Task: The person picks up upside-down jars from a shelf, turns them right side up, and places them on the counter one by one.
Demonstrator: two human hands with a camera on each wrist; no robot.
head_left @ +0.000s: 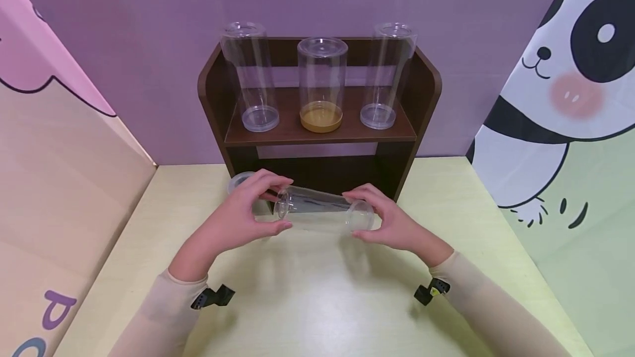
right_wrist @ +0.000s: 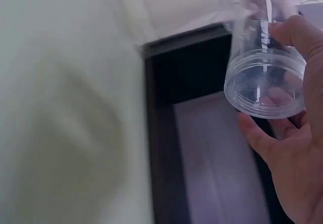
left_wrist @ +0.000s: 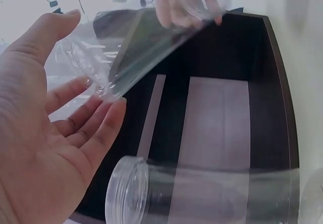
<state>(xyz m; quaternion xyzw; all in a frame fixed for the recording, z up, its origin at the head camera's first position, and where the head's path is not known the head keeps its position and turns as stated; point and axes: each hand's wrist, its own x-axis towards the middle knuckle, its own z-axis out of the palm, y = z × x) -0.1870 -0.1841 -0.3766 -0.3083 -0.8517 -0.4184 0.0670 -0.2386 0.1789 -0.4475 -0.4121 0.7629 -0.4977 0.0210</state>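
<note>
A clear plastic jar (head_left: 317, 205) lies sideways in the air over the table, one end in each hand. My left hand (head_left: 238, 211) grips its left end, thumb on the near side and fingers on the far side. At the other end, my right hand (head_left: 389, 222) holds the jar by the wider, ridged lid end, seen in the right wrist view as a clear round lid (right_wrist: 265, 90). No contents show inside the jar. Behind my left hand stands another clear jar (head_left: 241, 179), partly hidden; the left wrist view shows its ridged end (left_wrist: 126, 193).
A dark brown two-tier shelf (head_left: 319, 138) stands against the purple backdrop. Its upper tier bears three upside-down clear jars: a left one (head_left: 255, 79), a middle one with a gold lid (head_left: 321, 117) and a right one (head_left: 387, 79). The pale table (head_left: 317, 302) extends toward me.
</note>
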